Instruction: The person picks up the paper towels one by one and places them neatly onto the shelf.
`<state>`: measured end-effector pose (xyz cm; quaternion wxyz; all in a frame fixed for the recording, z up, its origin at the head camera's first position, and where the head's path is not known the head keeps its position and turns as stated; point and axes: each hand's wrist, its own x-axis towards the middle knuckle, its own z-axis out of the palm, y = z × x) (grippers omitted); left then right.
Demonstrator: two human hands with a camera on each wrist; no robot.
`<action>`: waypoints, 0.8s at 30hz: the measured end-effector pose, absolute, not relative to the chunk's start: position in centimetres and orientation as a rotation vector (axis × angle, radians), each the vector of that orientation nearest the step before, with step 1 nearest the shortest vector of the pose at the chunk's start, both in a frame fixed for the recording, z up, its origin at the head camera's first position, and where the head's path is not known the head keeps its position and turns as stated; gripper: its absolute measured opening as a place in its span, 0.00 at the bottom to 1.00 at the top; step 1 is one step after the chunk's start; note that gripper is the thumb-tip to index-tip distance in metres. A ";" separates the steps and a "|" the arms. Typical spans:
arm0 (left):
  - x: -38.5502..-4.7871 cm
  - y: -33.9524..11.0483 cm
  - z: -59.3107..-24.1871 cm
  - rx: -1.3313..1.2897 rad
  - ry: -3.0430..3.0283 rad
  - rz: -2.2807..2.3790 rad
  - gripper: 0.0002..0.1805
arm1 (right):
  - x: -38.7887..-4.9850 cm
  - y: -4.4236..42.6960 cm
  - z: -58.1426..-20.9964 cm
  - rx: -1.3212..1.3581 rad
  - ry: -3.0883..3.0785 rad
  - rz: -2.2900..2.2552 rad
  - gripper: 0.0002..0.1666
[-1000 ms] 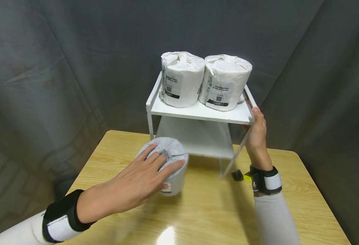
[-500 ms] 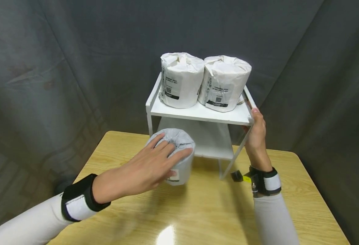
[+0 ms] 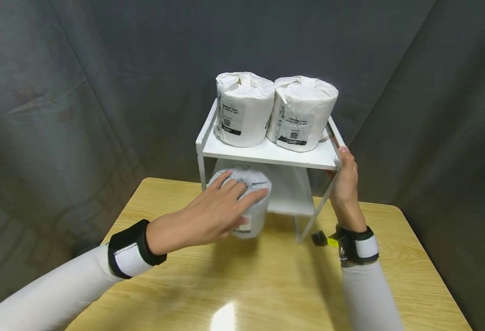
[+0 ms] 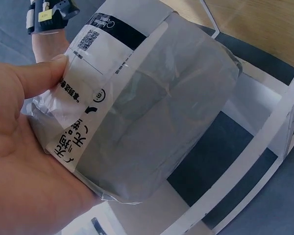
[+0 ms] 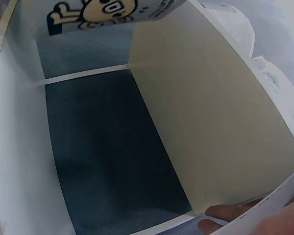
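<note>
My left hand point(image 3: 209, 211) grips a paper-wrapped toilet roll point(image 3: 259, 214) from above, fingers spread over its top and side. The roll is off the table, in front of the lower tier of a white two-tier shelf point(image 3: 273, 155). In the left wrist view the thumb presses on the wrapper's printed side. A cartoon print on the held roll point(image 5: 108, 13) shows at the top of the right wrist view. My right hand point(image 3: 345, 184) holds the shelf's right side frame, thumb on the upper rail; some of its fingers are hidden behind the frame.
Two more wrapped toilet rolls, a left one point(image 3: 244, 112) and a right one point(image 3: 302, 115), stand side by side on the upper tier. The lower tier point(image 3: 292, 188) slopes backward. Under the shelf is a wooden table point(image 3: 288, 285); a dark curtain point(image 3: 151, 69) hangs behind.
My left hand has carried the toilet roll up and to the right, toward the shelf's lower tier. The right hand keeps its hold on the shelf, which has hardly moved.
</note>
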<state>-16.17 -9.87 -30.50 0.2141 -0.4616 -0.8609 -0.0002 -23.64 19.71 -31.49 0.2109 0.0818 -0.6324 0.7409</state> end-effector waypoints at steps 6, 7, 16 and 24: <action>-17.0 -9.4 -30.7 -1.300 -2.390 -0.028 0.40 | -23.7 19.7 -31.7 0.225 -1.745 2.057 0.38; -17.1 -9.3 -30.8 -1.299 -2.392 -0.033 0.39 | -23.7 19.7 -31.7 0.222 -1.741 2.061 0.38; -18.5 -8.7 -30.9 -1.288 -2.402 -0.041 0.38 | -23.7 19.8 -31.5 0.237 -1.768 2.042 0.38; -19.6 -8.1 -30.9 -1.252 -2.522 -0.067 0.38 | -23.7 19.8 -31.6 0.227 -1.757 2.056 0.38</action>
